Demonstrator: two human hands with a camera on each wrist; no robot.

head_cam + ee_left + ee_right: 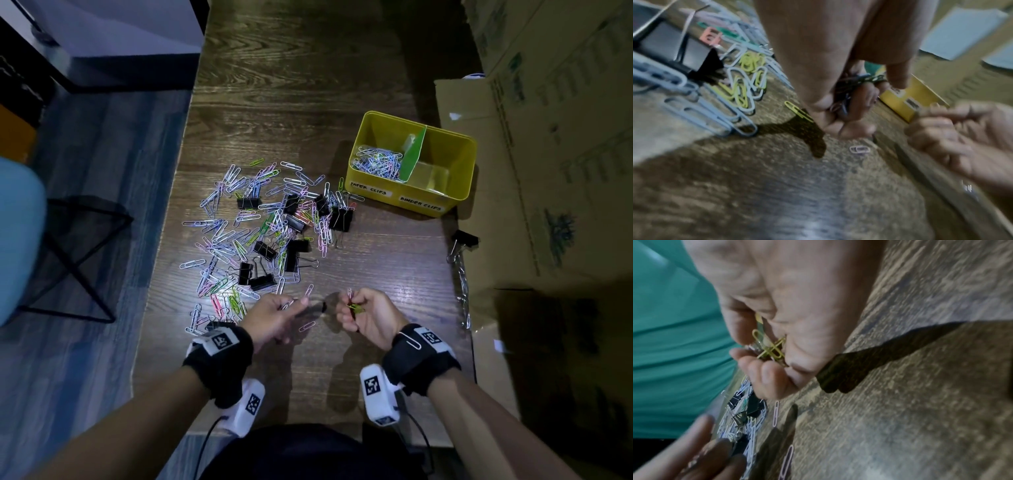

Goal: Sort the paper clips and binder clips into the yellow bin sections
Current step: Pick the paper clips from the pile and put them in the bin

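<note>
Right grip (363, 313) is curled round a small bunch of paper clips (769, 348), green ones showing; left grip (274, 313) pinches one more clip (307, 292). Ahead and rightward sits the yellow bin (442, 202), its paper-clip section partly filled. Best to pass the pinched clip across, keep the fist closed, then release low over that section, I judge.
</note>
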